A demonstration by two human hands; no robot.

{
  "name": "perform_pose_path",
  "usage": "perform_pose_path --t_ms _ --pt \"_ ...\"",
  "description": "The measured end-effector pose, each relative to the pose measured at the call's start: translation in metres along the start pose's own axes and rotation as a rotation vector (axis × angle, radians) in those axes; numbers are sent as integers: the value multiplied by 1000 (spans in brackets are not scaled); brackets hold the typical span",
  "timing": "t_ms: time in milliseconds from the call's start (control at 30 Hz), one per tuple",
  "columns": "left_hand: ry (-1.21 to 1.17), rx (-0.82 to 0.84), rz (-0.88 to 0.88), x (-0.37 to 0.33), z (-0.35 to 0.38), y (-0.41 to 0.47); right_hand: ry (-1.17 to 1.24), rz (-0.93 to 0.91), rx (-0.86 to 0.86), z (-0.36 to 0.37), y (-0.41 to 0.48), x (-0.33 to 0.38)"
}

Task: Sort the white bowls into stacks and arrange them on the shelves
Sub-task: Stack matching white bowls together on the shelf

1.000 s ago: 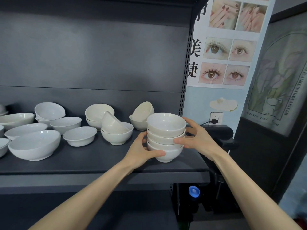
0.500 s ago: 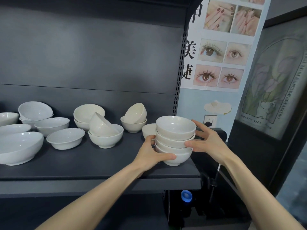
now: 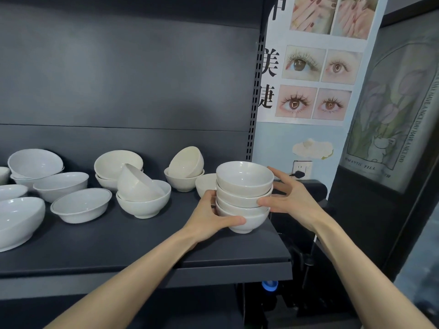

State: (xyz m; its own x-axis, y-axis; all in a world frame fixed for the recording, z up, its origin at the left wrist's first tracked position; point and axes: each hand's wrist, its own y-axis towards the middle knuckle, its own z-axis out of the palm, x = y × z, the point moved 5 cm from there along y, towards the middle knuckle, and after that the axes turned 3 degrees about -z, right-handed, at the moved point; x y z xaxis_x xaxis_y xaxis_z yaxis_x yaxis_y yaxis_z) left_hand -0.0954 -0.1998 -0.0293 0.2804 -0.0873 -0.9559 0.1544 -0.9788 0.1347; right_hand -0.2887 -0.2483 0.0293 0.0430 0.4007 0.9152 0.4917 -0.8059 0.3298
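Beauty poster (image 3: pixel 316 67) on pale wall (image 3: pixel 273 146): painted nails, lashed eyes. Black plug (image 3: pixel 299 174) in white socket (image 3: pixel 303 165) below. Tulip print (image 3: pixel 392 110) right.

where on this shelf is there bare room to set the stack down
Bare shelf runs along the front, between the bowl rows and the front edge, widest in front of the nested pair. A narrower gap lies between that pair and the stack of bowls. The back and left are crowded with bowls.

Poster (image 3: pixel 308 67): character 美, others partly hidden. Tulip print (image 3: pixel 392 110): "HAVE A NICE DAY", "…MANTIC TILL".
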Motion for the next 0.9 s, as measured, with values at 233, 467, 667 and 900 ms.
perform_pose_path --t_ms 233,467,667,900 --pt "522 -44 109 -11 -12 7 -8 21 3 1 0 -2" --pt "668 -30 117 -16 -15 15 -17 25 -4 1 0 -5" --pt "688 -75 96 -14 -16 11 0 11 1 2 0 -5" --pt "780 -190 73 -15 -17 1 22 -12 21 2 4 -10"
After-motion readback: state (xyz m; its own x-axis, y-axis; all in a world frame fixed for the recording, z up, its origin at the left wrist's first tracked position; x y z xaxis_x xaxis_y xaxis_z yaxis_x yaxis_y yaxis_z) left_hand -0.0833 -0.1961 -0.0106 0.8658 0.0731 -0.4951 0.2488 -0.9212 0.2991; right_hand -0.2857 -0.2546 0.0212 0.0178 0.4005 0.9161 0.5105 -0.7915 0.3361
